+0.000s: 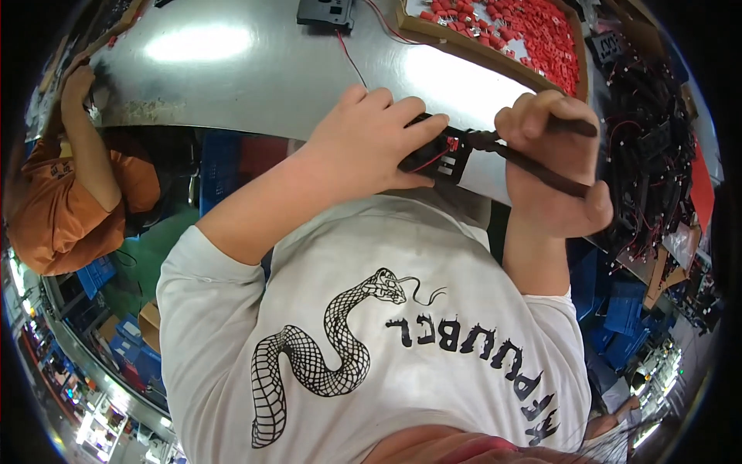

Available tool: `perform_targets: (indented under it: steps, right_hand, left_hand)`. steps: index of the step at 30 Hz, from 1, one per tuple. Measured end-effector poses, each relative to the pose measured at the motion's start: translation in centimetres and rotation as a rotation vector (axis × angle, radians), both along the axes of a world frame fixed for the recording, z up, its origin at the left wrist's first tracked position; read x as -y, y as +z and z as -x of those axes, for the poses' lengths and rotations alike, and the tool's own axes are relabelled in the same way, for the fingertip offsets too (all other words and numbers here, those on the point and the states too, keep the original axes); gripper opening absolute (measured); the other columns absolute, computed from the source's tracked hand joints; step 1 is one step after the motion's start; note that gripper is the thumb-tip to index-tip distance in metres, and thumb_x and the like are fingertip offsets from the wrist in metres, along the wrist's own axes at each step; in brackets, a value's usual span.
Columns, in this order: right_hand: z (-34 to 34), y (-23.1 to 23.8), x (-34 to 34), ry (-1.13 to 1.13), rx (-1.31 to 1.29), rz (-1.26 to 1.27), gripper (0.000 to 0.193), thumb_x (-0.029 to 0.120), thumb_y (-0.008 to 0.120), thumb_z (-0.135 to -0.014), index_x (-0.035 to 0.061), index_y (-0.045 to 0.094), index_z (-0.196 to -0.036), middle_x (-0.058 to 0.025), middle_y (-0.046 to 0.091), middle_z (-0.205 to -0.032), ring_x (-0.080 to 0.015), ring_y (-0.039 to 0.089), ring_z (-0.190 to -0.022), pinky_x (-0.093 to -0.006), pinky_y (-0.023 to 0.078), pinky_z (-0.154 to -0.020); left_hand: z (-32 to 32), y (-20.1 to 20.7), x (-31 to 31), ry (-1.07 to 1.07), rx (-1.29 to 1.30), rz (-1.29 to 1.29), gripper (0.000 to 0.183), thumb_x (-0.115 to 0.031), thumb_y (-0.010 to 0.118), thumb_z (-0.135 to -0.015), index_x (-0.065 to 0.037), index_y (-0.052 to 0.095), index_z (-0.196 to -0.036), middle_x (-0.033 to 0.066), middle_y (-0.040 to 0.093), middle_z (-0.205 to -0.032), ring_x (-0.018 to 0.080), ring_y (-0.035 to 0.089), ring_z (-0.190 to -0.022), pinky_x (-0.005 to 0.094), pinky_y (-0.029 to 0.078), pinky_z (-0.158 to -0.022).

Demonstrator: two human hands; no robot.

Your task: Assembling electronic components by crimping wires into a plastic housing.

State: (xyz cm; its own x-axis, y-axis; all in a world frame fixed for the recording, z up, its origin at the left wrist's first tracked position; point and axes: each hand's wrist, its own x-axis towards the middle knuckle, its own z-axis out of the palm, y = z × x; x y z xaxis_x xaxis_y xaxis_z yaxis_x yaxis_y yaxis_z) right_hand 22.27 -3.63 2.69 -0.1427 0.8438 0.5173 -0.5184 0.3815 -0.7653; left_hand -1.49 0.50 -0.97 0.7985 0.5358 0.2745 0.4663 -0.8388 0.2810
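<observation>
My left hand (375, 141) is closed around a black plastic housing (450, 162) at the bench's near edge. A small red piece (452, 144) and a thin red wire show on the housing; its rest is hidden under my fingers. In my right hand (550, 158) I hold pliers (533, 164) with dark handles, which are spread apart. The jaws point left and reach the housing beside the red piece. Whether they grip it I cannot tell.
A cardboard tray (495, 54) of small red parts lies at the far right. Beyond my left hand stands a black device (325, 14) with red wires. Black wired parts (645, 147) are heaped on the right. A person in an orange shirt (73, 205) works at the left.
</observation>
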Motion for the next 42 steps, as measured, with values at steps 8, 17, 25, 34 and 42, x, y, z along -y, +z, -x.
perform_targets:
  steps: [8, 17, 25, 34, 42]
  right_hand:
    - [0.2, -1.8, 0.2, -0.083, -0.181, 0.124, 0.08, 0.063, 0.057, -0.082, -0.0001, 0.051, -0.132, -0.0123, 0.054, -0.106, -0.0231, 0.048, -0.095, -0.0385, 0.04, -0.084]
    - [0.4, -1.8, 0.0, -0.101, -0.198, 0.137, 0.073, 0.064, 0.055, -0.087, 0.0035, 0.053, -0.127, -0.0122, 0.053, -0.104, -0.0231, 0.047, -0.091, -0.04, 0.039, -0.081]
    - [0.8, -3.1, 1.9, -0.092, 0.024, -0.192, 0.073, 0.07, 0.061, -0.091, 0.0053, 0.055, -0.124, -0.0123, 0.056, -0.095, -0.0247, 0.05, -0.084, -0.042, 0.04, -0.074]
    - [0.8, -2.8, 3.0, -0.164, 0.073, -0.093, 0.093, 0.088, 0.054, -0.081, 0.0168, 0.052, -0.141, -0.006, 0.049, -0.101, -0.0198, 0.043, -0.088, -0.0366, 0.037, -0.076]
    - [1.1, -3.3, 2.9, -0.239, 0.016, -0.015, 0.091, 0.086, 0.054, -0.082, 0.018, 0.052, -0.141, -0.0041, 0.046, -0.099, -0.0189, 0.04, -0.088, -0.0349, 0.036, -0.076]
  left_hand:
    - [-0.3, -0.5, 0.2, 0.042, 0.028, -0.068, 0.074, -0.057, 0.082, -0.068, -0.021, 0.064, -0.13, -0.0021, 0.061, -0.104, 0.0191, 0.059, -0.084, 0.0374, 0.041, -0.077]
    - [-0.3, -0.8, 0.2, 0.044, 0.051, -0.072, 0.074, -0.056, 0.084, -0.066, -0.021, 0.066, -0.128, -0.0016, 0.062, -0.105, 0.0193, 0.058, -0.083, 0.0372, 0.04, -0.076]
    - [-0.3, -0.8, 0.0, 0.03, 0.075, -0.028, 0.073, -0.056, 0.084, -0.068, -0.021, 0.065, -0.129, 0.0011, 0.064, -0.106, 0.0205, 0.061, -0.087, 0.0386, 0.04, -0.077]
    - [-0.5, -0.6, 0.4, 0.06, 0.058, -0.002, 0.071, -0.056, 0.083, -0.071, -0.021, 0.064, -0.13, 0.0019, 0.065, -0.108, 0.0222, 0.061, -0.089, 0.0384, 0.041, -0.078]
    - [-0.4, -0.4, 0.7, 0.065, 0.025, -0.009, 0.071, -0.055, 0.083, -0.071, -0.021, 0.063, -0.13, 0.0017, 0.064, -0.109, 0.0226, 0.061, -0.09, 0.0387, 0.041, -0.076]
